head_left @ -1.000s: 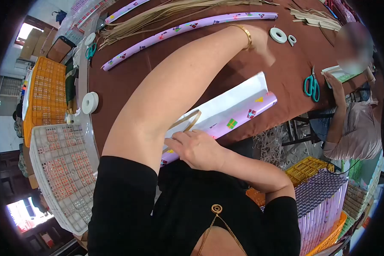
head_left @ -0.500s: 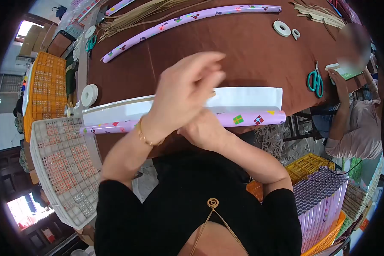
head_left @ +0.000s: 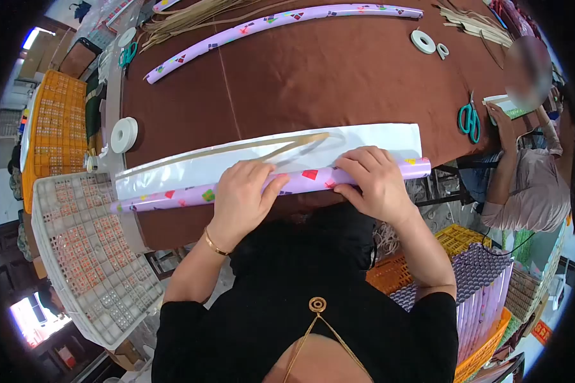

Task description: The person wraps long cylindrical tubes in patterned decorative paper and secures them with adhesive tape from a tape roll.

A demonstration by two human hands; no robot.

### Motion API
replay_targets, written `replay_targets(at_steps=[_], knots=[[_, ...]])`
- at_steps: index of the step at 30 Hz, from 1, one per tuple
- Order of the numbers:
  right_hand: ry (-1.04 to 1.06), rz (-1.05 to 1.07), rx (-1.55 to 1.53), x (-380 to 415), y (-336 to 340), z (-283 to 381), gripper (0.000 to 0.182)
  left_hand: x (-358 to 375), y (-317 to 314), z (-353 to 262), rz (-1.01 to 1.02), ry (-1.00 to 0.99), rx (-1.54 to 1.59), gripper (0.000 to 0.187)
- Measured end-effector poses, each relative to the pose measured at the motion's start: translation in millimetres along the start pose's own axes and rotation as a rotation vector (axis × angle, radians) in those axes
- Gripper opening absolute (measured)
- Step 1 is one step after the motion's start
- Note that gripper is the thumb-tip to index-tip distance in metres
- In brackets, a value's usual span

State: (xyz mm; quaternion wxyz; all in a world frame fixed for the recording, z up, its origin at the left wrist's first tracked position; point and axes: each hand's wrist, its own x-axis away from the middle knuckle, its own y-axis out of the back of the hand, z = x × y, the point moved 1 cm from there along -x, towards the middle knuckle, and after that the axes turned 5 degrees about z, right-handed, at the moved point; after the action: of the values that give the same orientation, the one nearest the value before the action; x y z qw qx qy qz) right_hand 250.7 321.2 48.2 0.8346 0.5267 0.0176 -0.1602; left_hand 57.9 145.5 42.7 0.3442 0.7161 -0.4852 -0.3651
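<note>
- The purple paper roll (head_left: 300, 180) is pressed at the near edge of the brown table (head_left: 313, 83), its white sheet (head_left: 236, 161) spread flat behind it.
- The left hand (head_left: 241, 195) is laid over the roll, fingers curled around it; the right hand (head_left: 374, 182) is clamped on it further right.
- A tan strip (head_left: 262, 147) is seen lying on the white sheet, just beyond the fingers.
- Further back, a second purple roll (head_left: 268, 22), tape rings (head_left: 423, 41) and teal scissors (head_left: 470, 121) are left on the table, well apart from the hands.
- A white tape reel (head_left: 124, 135) is set at the left edge.
- A grey tray (head_left: 86, 255) packed with small tiles is placed at left; an orange crate (head_left: 48, 134) behind it is filled likewise.
- Another person's arm (head_left: 514, 166) is seen at right.
</note>
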Motion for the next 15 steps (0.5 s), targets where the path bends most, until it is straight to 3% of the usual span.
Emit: replay_targets(at_steps=[3,4,7,9,11,15], knots=[[0.001,0.017,-0.003,-1,-1,3,0.039,-14,3,-14,-0.065,0.125,0.023,0.036],[-0.003,0.021,-0.001,-2,0,3,0.039,-22,0,-12,-0.162,0.050,-0.032,0.045],[0.006,0.033,-0.032,-3,0,1,0.037,-41,-4,-24,-0.261,-0.033,-0.097,0.045],[-0.035,0.020,-0.017,-2,2,1,0.037,-40,-16,-24,-0.244,-0.060,-0.026,0.038],[-0.014,0.035,-0.024,-1,5,0,0.038,-33,-30,-13,-0.029,-0.010,0.046,0.031],[-0.113,-0.009,0.053,11,16,-17,0.041,-32,-30,-14,-0.069,-0.011,0.065,0.025]])
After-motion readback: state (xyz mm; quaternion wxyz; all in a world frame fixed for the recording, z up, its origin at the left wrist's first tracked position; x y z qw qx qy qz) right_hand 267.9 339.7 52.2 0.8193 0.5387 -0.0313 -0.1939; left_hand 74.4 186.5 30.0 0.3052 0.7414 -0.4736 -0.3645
